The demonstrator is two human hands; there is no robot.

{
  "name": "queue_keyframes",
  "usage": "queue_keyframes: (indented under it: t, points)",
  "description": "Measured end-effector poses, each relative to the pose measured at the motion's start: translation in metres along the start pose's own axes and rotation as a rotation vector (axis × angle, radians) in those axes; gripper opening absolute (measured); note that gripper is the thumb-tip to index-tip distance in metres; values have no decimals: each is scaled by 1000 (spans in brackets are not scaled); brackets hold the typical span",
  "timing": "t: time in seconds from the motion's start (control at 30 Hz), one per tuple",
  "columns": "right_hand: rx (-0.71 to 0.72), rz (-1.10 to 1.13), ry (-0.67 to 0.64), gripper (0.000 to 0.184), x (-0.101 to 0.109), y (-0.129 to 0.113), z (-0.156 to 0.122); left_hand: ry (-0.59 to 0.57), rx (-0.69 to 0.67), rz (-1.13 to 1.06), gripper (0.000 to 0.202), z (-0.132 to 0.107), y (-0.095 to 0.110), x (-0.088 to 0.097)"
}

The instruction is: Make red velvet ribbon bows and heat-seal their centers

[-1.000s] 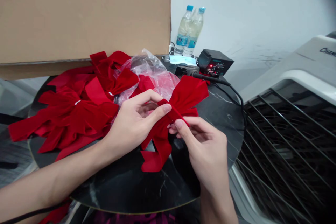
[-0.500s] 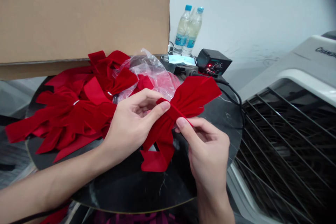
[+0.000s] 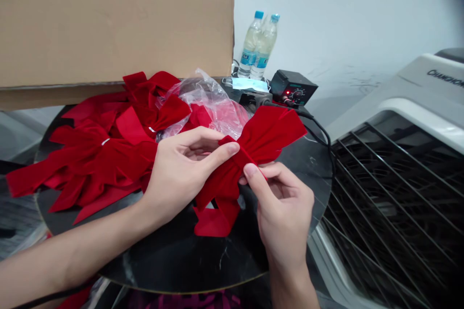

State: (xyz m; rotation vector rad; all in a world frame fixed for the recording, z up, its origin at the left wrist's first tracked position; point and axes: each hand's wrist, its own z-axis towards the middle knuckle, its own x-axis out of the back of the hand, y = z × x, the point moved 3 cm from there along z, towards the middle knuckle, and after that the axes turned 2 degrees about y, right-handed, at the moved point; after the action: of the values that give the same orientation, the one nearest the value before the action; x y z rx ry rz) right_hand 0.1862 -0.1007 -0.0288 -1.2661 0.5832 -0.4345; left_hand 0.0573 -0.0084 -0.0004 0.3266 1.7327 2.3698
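Both hands hold one red velvet bow above the front part of the round black table. My left hand pinches its gathered middle from the left, thumb on top. From the right, my right hand grips the narrow band across the middle between thumb and fingers. One loop fans out to the upper right, and a tail hangs below, folded near the table. The underside of the band is hidden. Left of my left hand lies a pile of red bows, two of them showing white ties.
A clear plastic bag lies behind the bows, before a large cardboard box. Water bottles, a face mask and a black control box with cables stand at the back. A grilled appliance flanks the table on the right.
Little differs. My right hand has shifted very slightly left along the band, and both hands keep their hold on the bow. The view has tilted a touch.
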Motion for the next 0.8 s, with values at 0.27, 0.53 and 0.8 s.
queue_keyframes:
  t: [0.27,0.53,0.8]
  points:
    - [11,-63,20,18,2,0,1,-20,43,-45,12,0,0,0]
    - [28,-119,37,19,4,0,0,-148,348,-388,19,4,-11,-5]
    - [81,-145,-9,17,5,-4,0,-245,553,-508,24,11,-16,-3]
